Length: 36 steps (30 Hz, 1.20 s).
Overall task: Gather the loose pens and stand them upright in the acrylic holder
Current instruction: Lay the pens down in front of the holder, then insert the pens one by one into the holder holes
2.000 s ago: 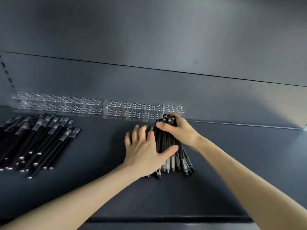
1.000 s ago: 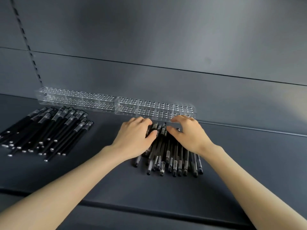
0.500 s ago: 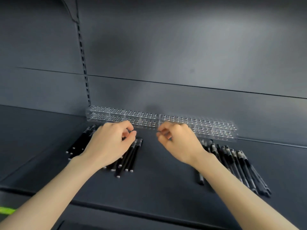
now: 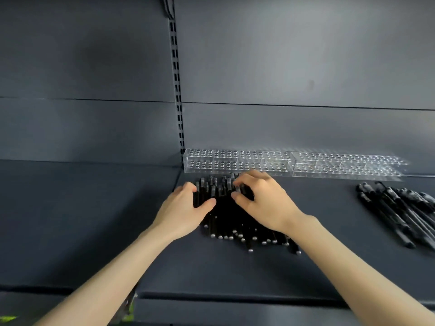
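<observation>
A pile of black pens [image 4: 226, 222] lies flat on the dark shelf [image 4: 94, 220], in front of a long clear acrylic holder [image 4: 237, 162] with rows of holes. My left hand [image 4: 183, 211] rests on the pile's left side, thumb spread over the pens. My right hand [image 4: 263, 201] lies on the pile's right side, fingers curled at the pen tops. Neither hand has lifted a pen. A second holder section [image 4: 346, 167] continues to the right. No pens stand in either section.
A second bunch of black pens [image 4: 400, 208] lies flat at the right of the shelf. A slotted upright rail [image 4: 176, 90] runs up the grey back panel above the holder's left end. The shelf's front edge [image 4: 235, 296] runs below my forearms.
The view has swung left. Both hands left the right bunch of pens, which stays on the shelf, and now press on the left pile.
</observation>
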Motion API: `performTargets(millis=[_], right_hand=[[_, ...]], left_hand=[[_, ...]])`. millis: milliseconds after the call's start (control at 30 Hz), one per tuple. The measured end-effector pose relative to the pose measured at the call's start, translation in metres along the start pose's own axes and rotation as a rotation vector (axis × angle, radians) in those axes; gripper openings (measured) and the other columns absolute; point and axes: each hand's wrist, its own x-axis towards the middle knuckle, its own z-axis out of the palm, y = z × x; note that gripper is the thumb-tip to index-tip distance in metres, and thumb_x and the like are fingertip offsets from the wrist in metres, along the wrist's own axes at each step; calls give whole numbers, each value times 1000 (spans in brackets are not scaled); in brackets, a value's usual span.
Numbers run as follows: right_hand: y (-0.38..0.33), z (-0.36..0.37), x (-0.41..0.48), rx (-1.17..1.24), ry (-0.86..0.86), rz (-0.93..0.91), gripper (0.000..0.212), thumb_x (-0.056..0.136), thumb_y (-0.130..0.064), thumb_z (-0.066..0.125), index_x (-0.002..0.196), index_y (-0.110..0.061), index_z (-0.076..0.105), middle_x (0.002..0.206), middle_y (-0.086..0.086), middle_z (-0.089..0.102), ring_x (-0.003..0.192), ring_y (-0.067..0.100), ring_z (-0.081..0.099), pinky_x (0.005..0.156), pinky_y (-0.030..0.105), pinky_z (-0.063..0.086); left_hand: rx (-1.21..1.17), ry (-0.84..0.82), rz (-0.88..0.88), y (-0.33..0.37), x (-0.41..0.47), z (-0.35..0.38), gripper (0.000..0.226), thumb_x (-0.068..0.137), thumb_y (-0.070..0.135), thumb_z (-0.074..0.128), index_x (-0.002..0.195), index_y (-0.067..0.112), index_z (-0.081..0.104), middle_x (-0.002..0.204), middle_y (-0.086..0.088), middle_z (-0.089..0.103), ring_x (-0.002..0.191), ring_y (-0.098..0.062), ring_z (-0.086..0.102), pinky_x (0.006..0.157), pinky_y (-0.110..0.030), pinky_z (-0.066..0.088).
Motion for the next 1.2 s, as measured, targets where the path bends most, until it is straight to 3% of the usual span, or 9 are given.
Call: performTargets(millis=[133,267,400,467,533,633,867,1100,1200], right_hand=[[-4,7,19,-76,-98,10,45,92,-43,52,132,-22,50,141,-4,44,129,25,36,107,41,31],[-1,14,33,-137,-188,12,52,92,-50,48,138,-25,43,147,-7,37,134,24,29,109,42,24],[5,21,36,-174,-200,6,53,92,-53,46,138,-28,41,145,-8,40,135,20,27,110,40,20],[8,25,36,-183,-185,1,52,92,-54,43,139,-30,39,144,-10,39,134,18,26,110,38,18],[8,27,36,-184,-175,-5,52,92,-54,43,139,-30,39,144,-11,40,133,19,27,109,37,16],[8,27,37,-191,-157,-25,53,92,-53,43,139,-29,38,143,-10,41,133,19,27,110,37,16],[8,28,36,-169,-151,-19,54,92,-52,45,140,-28,39,143,-9,41,134,19,28,111,37,15],[6,28,35,-154,-143,1,54,91,-53,47,139,-29,40,143,-12,41,133,16,27,110,34,13],[6,27,38,-187,-133,10,55,90,-54,48,138,-29,41,145,-11,39,136,18,24,112,35,10]], left_hand=[[-71,-73,-72,-2,20,1,74,84,51,62,136,8,33,133,-6,48,119,-24,49,86,-28,40],[-142,-138,-133,-7,38,0,80,78,40,72,137,6,31,125,-6,52,108,-22,53,84,-30,45],[-137,-155,-165,-13,53,2,72,74,39,75,131,8,44,122,-4,55,106,-20,55,86,-30,46],[-152,-154,-160,-16,58,4,52,72,38,75,114,13,58,106,-2,61,94,-18,59,78,-28,45],[-151,-170,-124,-16,59,5,25,73,35,73,79,14,59,72,-3,54,64,-17,50,62,-27,38],[-93,-192,-107,-10,57,1,45,76,31,70,55,12,35,51,0,28,48,-17,28,50,-27,22],[-7,-296,-58,-7,63,-5,50,79,33,64,51,16,27,50,2,20,55,-19,23,55,-30,18],[-2,-251,60,-12,61,-6,49,77,34,64,55,16,24,54,0,23,56,-19,24,55,-31,20],[-71,-269,96,-18,61,-9,37,72,30,66,59,11,38,58,-7,33,54,-17,33,56,-31,28]])
